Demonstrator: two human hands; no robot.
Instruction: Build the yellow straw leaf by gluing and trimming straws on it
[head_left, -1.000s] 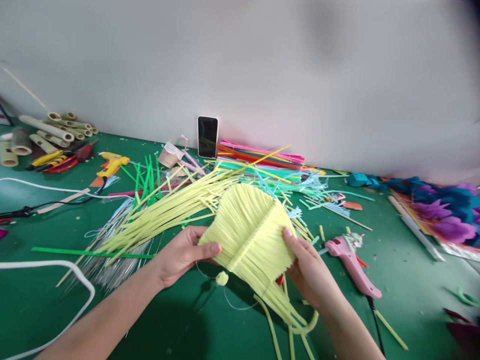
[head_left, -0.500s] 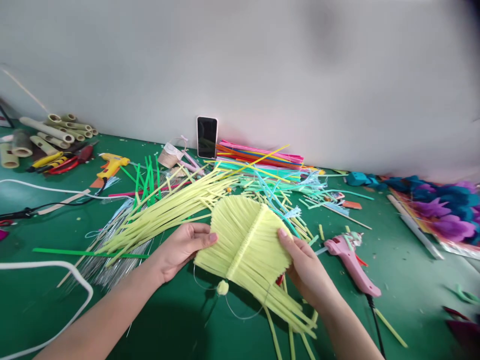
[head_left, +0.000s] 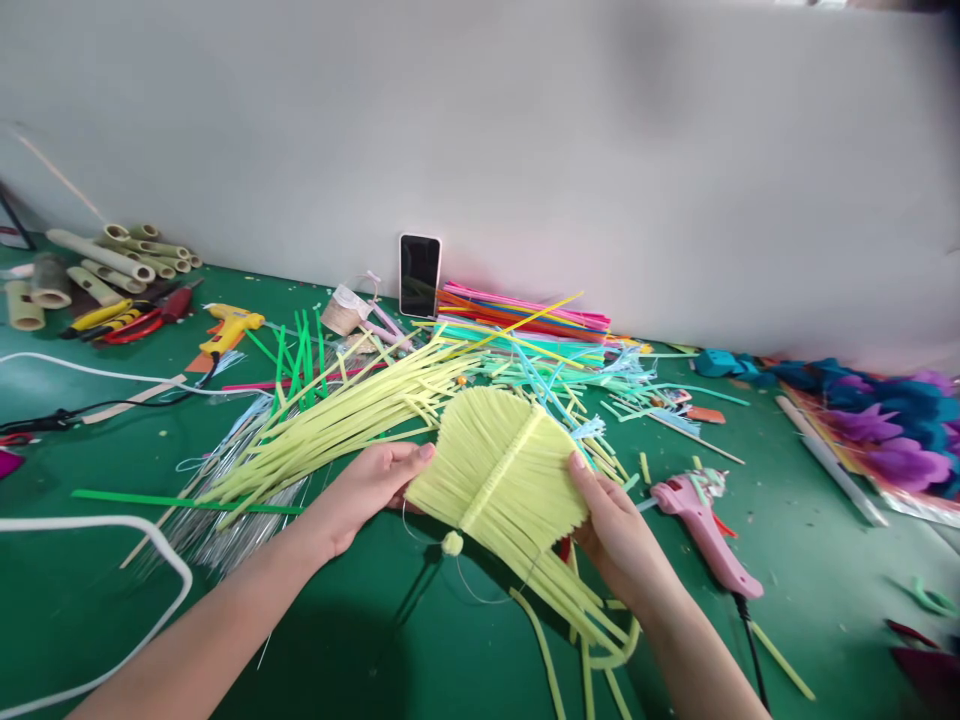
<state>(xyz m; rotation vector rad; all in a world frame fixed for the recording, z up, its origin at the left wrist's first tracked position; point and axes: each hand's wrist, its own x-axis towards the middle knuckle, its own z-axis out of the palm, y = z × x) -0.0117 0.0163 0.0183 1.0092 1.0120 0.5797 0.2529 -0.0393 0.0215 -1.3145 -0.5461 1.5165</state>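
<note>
Between my hands is a pale yellow leaf-shaped piece made of pipe cleaners, with a wrapped spine down its middle and long loose ends at its lower right. My left hand pinches its left edge, thumb on top and fingers partly hidden beneath. On the right edge, my right hand grips with the thumb on the front; its other fingers are mostly behind the piece. A small yellow pompom-like ball and a thin wire loop hang at its lower edge.
Loose yellow pipe cleaners lie behind. A pink glue gun is at right, a yellow glue gun at left. A phone leans on the wall. Bamboo tubes and pliers lie far left; purple flowers far right.
The leaf-shaped piece has tilted and shifted slightly to the right, with both hands still on it. The small ball has moved up a little. The whole view has shifted slightly.
</note>
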